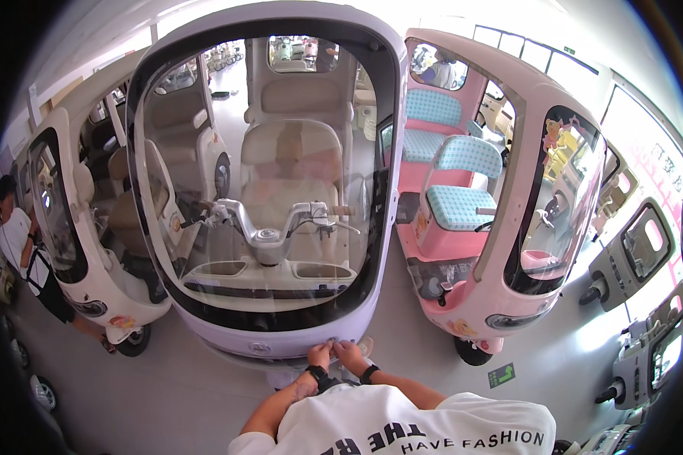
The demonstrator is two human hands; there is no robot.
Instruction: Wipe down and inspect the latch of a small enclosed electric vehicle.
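A lilac enclosed three-wheeler (209, 326) stands straight ahead, its big curved windshield (197, 250) framed in black. Through the glass show a silver handlebar (265, 235) and a beige seat (284, 152). Low at its nose, to the right of a round emblem (259, 347), my left hand (320, 354) and my right hand (349, 356) are close together. The fingers of both are bent and pinched against the lilac front panel. Whatever they hold, if anything, is too small to make out. Dark bands circle both my wrists.
A pink three-wheeler (463, 303) with blue checked seats stands close on the right, a cream one (102, 277) on the left. Beside the cream one a person in a white top (17, 231) bends down. Grey vehicles (622, 277) line the right side. A green arrow sign (501, 375) marks the floor.
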